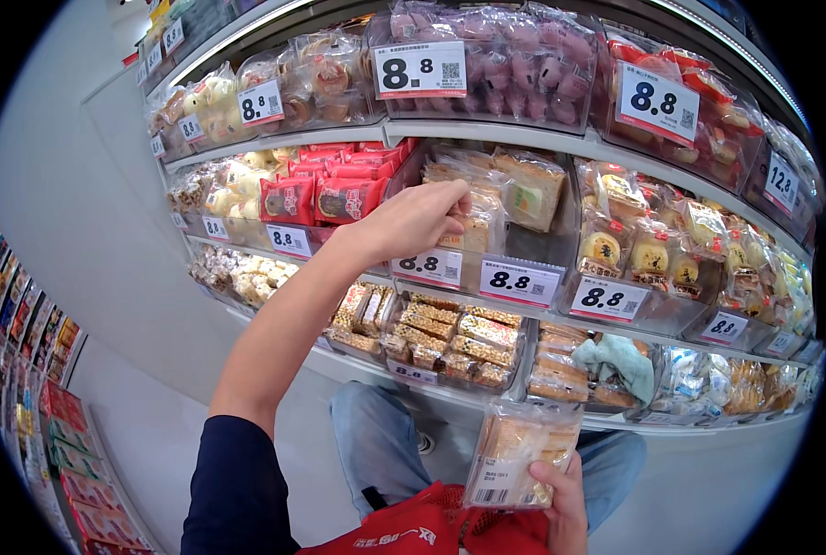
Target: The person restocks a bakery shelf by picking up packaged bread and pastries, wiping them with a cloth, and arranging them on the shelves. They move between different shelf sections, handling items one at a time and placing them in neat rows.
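My left hand (415,222) reaches into a clear bin on the middle shelf. Its fingers are curled at the top of a bread pack (479,229) in clear wrap; the fingertips are partly hidden. Beside that pack, a browner bread pack (531,192) leans in the same bin. Low in front of my body, my right hand (565,495) grips another clear-wrapped pack of pale bread slices (515,455), thumb across its front. A white barcode label shows on this pack.
Red snack packets (348,197) fill the bin to the left, and small wrapped cakes (649,236) the one to the right. Purple packaged snacks (515,69) sit above. On the lower shelf, a pale green cloth (616,363) lies over boxed pastries. Price cards line the shelf edges.
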`<state>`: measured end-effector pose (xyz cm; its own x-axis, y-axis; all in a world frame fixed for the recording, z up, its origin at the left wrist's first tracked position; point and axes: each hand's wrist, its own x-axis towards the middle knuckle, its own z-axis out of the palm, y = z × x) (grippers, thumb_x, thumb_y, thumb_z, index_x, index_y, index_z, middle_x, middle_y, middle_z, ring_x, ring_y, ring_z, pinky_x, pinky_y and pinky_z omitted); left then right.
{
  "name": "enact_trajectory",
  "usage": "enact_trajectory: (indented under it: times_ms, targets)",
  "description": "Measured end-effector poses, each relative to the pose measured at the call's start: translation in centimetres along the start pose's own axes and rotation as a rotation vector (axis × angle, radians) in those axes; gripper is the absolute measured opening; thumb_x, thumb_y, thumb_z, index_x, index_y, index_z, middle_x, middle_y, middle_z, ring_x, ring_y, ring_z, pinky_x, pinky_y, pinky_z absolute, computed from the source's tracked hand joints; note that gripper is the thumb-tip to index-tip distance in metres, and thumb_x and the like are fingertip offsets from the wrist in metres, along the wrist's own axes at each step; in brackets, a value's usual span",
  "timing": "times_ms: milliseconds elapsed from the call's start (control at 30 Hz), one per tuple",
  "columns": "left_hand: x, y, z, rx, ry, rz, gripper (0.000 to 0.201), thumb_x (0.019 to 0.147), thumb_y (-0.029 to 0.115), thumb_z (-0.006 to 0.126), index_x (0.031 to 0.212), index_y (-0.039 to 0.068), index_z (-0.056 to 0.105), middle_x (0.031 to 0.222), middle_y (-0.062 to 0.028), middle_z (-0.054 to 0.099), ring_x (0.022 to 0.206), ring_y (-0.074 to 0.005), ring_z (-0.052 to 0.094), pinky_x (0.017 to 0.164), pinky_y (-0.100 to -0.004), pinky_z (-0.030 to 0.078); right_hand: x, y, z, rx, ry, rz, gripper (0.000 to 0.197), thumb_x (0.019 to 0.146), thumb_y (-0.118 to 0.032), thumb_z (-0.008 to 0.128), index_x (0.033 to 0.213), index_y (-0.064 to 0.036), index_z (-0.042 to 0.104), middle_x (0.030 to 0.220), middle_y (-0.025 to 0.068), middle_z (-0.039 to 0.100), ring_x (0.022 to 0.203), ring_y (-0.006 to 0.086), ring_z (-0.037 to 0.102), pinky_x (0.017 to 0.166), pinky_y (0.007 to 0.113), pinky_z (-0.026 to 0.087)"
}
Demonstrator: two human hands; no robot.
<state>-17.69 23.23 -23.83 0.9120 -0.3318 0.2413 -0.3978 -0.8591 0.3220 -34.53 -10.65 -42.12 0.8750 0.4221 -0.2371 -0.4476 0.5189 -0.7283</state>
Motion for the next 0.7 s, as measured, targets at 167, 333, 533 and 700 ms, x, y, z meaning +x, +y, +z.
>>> enact_trajectory:
  times_ms: [167,333,533,700]
  targets:
    - [0.4,0.7,-1.5,-0.057,0.254,0.093,0.026,0.092,0.007,0.061,0.116,0.001,0.051,0.104,-0.0145,0.060,0.099,-0.0256,0.061,0.086,-0.0365,0.049,0.3,0.1,-1.1,0.008,0.016,-0.007,0.056,0.074,-0.005,0.076,0.124,0.0068,0.053,0.111,0.0174,0.067,0.096,0.0251,0.068,0.083,0.036,0.056]
    - [-0.3,2.6,-3.8,-0.218,0.479,0.105,0.029,0.092,0.010,0.062,0.117,0.001,0.051,0.096,-0.0102,0.060,0.090,-0.0178,0.060,0.081,-0.0320,0.049,0.9,0.3,-0.7,0.015,0.054,0.016,0.055,0.075,-0.007,0.076,0.123,0.0067,0.053,0.111,0.0170,0.067,0.095,0.0248,0.069,0.082,0.036,0.057]
    - [-1.0,2.7,-4.5,-0.278,0.404,0.041,0.030,0.092,0.011,0.063,0.119,0.001,0.053,0.092,-0.0047,0.058,0.087,-0.0117,0.058,0.079,-0.0270,0.049,1.6,0.1,0.2,0.011,0.042,0.047,0.054,0.076,-0.007,0.076,0.123,0.0066,0.053,0.111,0.0174,0.067,0.095,0.0250,0.069,0.083,0.037,0.057]
    - [-0.8,2.3,-4.9,-0.284,0.313,0.026,0.028,0.093,0.012,0.063,0.119,0.002,0.056,0.097,-0.0038,0.062,0.089,-0.0097,0.058,0.080,-0.0267,0.050,1.7,0.5,0.3,0.007,0.041,0.040,0.055,0.077,-0.007,0.075,0.124,0.0065,0.052,0.112,0.0177,0.066,0.096,0.0258,0.068,0.084,0.037,0.057]
